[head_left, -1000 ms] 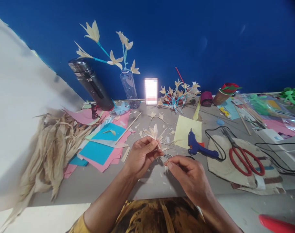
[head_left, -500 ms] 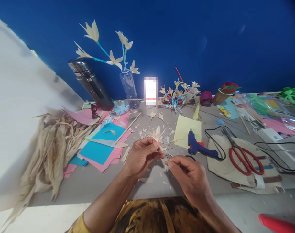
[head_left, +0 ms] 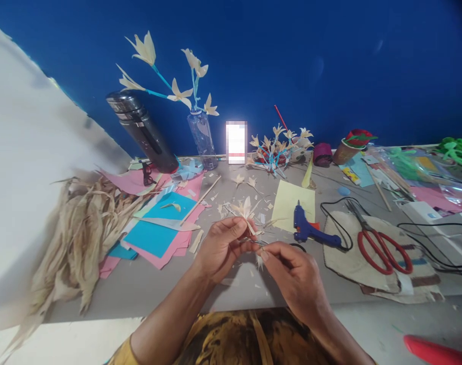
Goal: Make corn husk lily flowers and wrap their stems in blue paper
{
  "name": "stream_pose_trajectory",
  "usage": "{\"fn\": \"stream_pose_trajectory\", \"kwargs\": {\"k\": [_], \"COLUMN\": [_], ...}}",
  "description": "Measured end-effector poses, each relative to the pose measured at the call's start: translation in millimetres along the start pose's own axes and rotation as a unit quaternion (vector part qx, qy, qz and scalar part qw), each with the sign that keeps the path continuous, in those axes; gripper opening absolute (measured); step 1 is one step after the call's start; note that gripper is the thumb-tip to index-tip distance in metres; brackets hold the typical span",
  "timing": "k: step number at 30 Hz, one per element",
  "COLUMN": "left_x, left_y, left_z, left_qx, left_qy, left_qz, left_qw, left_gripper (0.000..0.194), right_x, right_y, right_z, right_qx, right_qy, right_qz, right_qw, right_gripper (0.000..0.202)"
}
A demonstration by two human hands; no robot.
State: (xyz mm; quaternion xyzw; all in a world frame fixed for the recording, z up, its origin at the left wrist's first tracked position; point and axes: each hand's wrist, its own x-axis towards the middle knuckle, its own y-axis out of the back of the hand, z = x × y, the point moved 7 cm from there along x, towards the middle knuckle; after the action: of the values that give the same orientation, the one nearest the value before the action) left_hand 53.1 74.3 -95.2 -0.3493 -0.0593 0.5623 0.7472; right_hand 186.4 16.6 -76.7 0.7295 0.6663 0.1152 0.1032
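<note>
Over the front middle of the table, my left hand (head_left: 224, 242) pinches a cream corn husk flower (head_left: 244, 208) by its base, petals pointing up and away. Close beside it, my right hand (head_left: 294, 276) is closed, thumb against forefinger, on the lower end of the flower's thin stem. A pale frayed bit of husk shows under the right fingertips. The fingers hide most of the stem. Beyond the flower lie two smaller husk flowers (head_left: 238, 180) and scattered husk scraps. To the right, a blue glue gun (head_left: 310, 230) rests partly on a yellow paper sheet (head_left: 286, 200).
Red-handled scissors (head_left: 385, 248) lie on a cloth pad (head_left: 341, 263) at right, with black cords nearby. Dried husks (head_left: 75, 243) and blue paper (head_left: 151, 238) are at left. Behind stand a dark flask (head_left: 145, 134), a bottle (head_left: 201, 139) of flowers and a bright screen (head_left: 236, 142).
The pale strip below the flower has shifted between my fingers, and the left fingers have curled lower along the stem. My right hand has barely moved.
</note>
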Motion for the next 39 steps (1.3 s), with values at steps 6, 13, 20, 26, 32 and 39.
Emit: {"fn": "stream_pose_trajectory", "kwargs": {"k": [6, 13, 20, 26, 32, 39], "left_x": [1, 1, 2, 3, 3, 8], "left_y": [1.2, 3.8, 5.8, 9.5, 9.7, 15.0], "left_z": [-3, -9, -14, -9, -2, -3], "left_qx": [-0.008, 0.002, -0.001, 0.006, 0.023, 0.034], "left_qy": [-0.005, 0.003, -0.001, -0.026, -0.036, -0.018], "left_qz": [0.006, 0.010, 0.030, 0.060, 0.068, 0.088], "left_qw": [1.000, 1.000, 1.000, 0.998, 0.997, 0.995], "left_gripper": [0.025, 0.023, 0.025, 0.025, 0.025, 0.029], "right_x": [0, 4, 10, 10, 12, 16], "right_y": [-3, -7, -9, -9, -9, -13], "right_z": [-5, 7, 13, 15, 23, 24], "right_qx": [0.005, 0.040, 0.019, -0.013, 0.006, 0.034], "right_qy": [0.013, 0.010, 0.065, 0.083, 0.046, 0.018], "right_qz": [-0.003, -0.004, 0.029, 0.049, 0.037, 0.003], "right_qw": [1.000, 0.999, 0.997, 0.995, 0.998, 0.999], "right_gripper": [0.029, 0.030, 0.022, 0.016, 0.017, 0.020]}}
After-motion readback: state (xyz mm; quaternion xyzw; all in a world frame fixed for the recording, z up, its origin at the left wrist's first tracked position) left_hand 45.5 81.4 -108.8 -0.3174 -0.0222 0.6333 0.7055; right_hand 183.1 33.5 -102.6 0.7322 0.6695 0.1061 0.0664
